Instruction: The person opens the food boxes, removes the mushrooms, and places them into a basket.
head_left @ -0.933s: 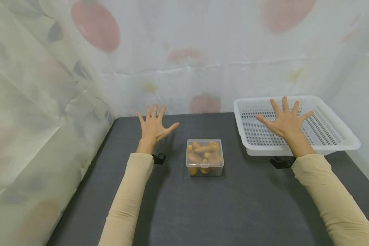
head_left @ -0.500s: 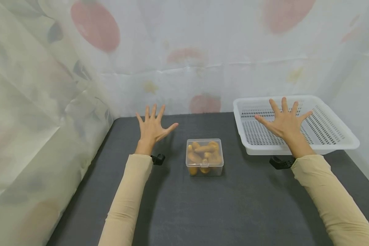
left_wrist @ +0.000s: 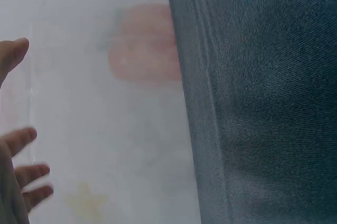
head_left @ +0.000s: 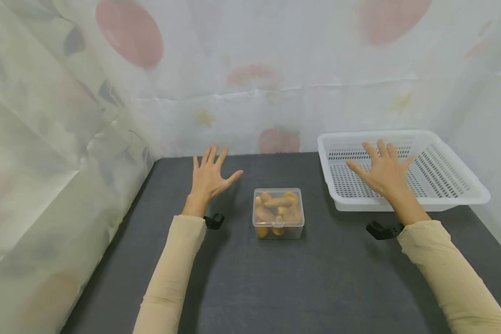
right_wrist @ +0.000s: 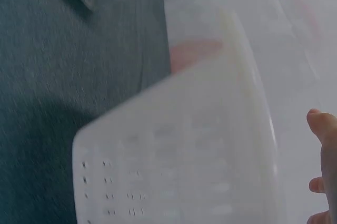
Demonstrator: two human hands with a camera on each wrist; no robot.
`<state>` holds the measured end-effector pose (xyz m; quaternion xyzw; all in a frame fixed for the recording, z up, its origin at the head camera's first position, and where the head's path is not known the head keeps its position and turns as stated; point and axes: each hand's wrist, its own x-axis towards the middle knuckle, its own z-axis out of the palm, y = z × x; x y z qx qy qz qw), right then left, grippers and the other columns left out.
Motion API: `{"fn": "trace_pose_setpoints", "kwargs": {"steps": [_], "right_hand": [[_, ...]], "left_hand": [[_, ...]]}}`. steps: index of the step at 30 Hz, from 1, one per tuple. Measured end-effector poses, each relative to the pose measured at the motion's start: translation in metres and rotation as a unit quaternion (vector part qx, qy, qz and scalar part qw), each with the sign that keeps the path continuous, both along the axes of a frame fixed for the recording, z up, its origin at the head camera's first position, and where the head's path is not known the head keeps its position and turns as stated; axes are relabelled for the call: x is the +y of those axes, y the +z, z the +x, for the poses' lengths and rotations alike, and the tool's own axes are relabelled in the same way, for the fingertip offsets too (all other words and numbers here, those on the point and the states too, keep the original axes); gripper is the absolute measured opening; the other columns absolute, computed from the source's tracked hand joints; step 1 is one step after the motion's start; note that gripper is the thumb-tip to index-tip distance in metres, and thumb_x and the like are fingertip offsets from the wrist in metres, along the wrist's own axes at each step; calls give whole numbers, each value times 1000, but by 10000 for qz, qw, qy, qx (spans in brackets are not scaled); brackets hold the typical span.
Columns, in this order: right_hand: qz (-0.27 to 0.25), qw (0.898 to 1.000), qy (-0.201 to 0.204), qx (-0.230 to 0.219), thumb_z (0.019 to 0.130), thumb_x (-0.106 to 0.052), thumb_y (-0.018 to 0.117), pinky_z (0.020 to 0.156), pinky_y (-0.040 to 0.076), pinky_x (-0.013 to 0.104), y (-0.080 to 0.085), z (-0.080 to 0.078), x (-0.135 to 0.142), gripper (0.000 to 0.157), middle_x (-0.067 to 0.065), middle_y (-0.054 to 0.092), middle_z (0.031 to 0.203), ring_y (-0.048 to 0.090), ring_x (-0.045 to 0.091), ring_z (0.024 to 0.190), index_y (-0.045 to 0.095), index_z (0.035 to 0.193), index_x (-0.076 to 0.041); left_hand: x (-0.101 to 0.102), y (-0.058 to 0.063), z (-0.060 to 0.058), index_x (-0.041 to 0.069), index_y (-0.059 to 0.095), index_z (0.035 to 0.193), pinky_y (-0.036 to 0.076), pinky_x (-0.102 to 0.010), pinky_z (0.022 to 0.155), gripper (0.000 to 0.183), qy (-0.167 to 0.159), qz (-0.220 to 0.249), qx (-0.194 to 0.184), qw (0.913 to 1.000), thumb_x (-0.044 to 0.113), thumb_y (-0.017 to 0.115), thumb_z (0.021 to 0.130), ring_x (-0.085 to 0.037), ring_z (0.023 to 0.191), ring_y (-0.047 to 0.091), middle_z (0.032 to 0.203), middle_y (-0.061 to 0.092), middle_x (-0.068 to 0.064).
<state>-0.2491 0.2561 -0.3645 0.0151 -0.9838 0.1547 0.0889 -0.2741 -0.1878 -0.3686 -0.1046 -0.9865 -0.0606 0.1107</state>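
In the head view my left hand (head_left: 207, 179) hovers over the back left of the table, fingers spread, holding nothing. My right hand (head_left: 385, 174) is spread too, overlapping the white plastic basket (head_left: 455, 200) at the back right. Between the hands sits a clear lidded plastic box (head_left: 297, 233) with several yellow-brown, mushroom-like pieces (head_left: 275, 213) inside; its lid is down and the latch faces me. Fingers of the left hand (left_wrist: 23, 174) show at the edge of the left wrist view. The right wrist view catches the right hand (right_wrist: 326, 145) beside the basket's wall (right_wrist: 174, 150).
A dark cloth covers the table (head_left: 309, 287). A pale printed curtain (head_left: 250, 93) rises behind its back edge, and more sheeting (head_left: 46, 185) hangs along the left side. Each wrist wears a black band, the left band (head_left: 214, 221) and the right band (head_left: 383, 230).
Both hands have lowered slightly and their fingers have tilted forward and relaxed a little. The box and the basket have stayed in place.
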Motion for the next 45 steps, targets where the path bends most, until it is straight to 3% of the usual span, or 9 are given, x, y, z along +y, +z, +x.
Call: {"fn": "trace_pose_setpoints", "kwargs": {"steps": [5,11,14,20,28,32,36,42,45], "right_hand": [[-210,9977,401,506,94,-61,42,109,11,77,-5,14,-9,78,28,27,155,24,50,142,34,149,-6],[-658,9820,1042,1430,94,-34,59,110,28,64,-10,29,-26,58,29,44,144,40,49,133,49,137,4],[-870,9717,1387,1702,92,-26,62,108,34,60,-12,38,-37,52,28,49,140,44,47,130,52,133,5],[-1208,9552,1931,1892,91,-20,65,104,38,58,-20,56,-55,48,25,54,136,48,42,127,55,131,5],[-1269,9330,2585,2158,83,-13,73,101,43,54,-35,75,-82,50,20,57,134,52,40,125,58,127,4],[-1277,9256,2839,2152,79,-11,76,104,42,51,-41,83,-97,52,18,58,134,53,39,127,59,126,2],[-1319,9154,3142,2143,76,-10,79,106,43,44,-49,86,-110,53,20,59,132,55,38,125,60,124,3],[-1552,8783,3794,2459,73,-9,81,116,33,28,-69,80,-126,50,20,63,126,58,37,119,64,119,3],[-1540,8695,3937,2555,70,-9,84,116,33,25,-76,77,-133,54,19,64,124,57,37,120,65,119,2]], "left_hand": [[-1,-4,11,22,24,155,12,-56,123,76,-756,530,186,9956,56,53,93,-30,149,27,162,26,-8],[0,-12,26,15,32,152,23,-53,121,69,-1641,1193,306,9787,39,61,94,-28,144,37,155,39,-9],[2,-18,36,18,29,153,26,-53,119,70,-1876,1632,-94,9686,38,61,94,-29,145,35,157,36,-8],[7,-33,54,27,19,155,25,-59,117,78,-2013,2464,-1162,9409,49,60,92,-30,150,25,163,24,-2],[13,-61,66,26,14,156,23,-60,118,93,-2455,3067,-1646,9048,42,72,85,-29,151,22,163,22,-2],[16,-73,70,30,8,156,22,-60,118,103,-2474,3115,-1828,8991,41,77,80,-29,152,20,163,21,-3],[21,-80,69,29,4,156,22,-59,119,111,-2384,3092,-1957,8996,37,81,76,-27,152,21,163,21,-3],[30,-88,65,25,2,157,24,-56,119,121,-2120,2972,-2171,9053,45,84,70,-28,151,21,163,20,-5],[34,-89,63,22,2,157,24,-55,120,125,-2017,2998,-2317,9032,50,84,68,-29,152,20,164,15,-5]]}}
